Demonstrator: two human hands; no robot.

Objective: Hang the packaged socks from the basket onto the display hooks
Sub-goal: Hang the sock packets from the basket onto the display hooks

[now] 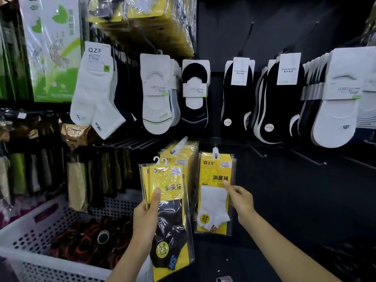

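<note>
My left hand grips a small stack of clear-plastic packs with yellow cards and black ankle socks. The thumb lies up the front card and the fingers are wrapped round the stack's left edge. The stack is upright, near me and low in the centre, with its white hanger loops at the top.

Just to its right, my right hand pinches the right edge of a clear pack with a yellow card and a white ankle sock, thumb on the front and curled fingers behind. That pack hangs by a white plastic hanger tab against the dark display panel, with a few matching packs directly behind it. So both hands are closed on packs.

Between the two and a little farther back, a row of yellow-carded packs fills another peg.

At the near left is a white perforated plastic basket holding dark socks with red trim.

To the right, bare black metal hooks jut from the panel. Above them hang white and black no-show socks on white cards, and at far left a white QZF crew sock pair.
</note>
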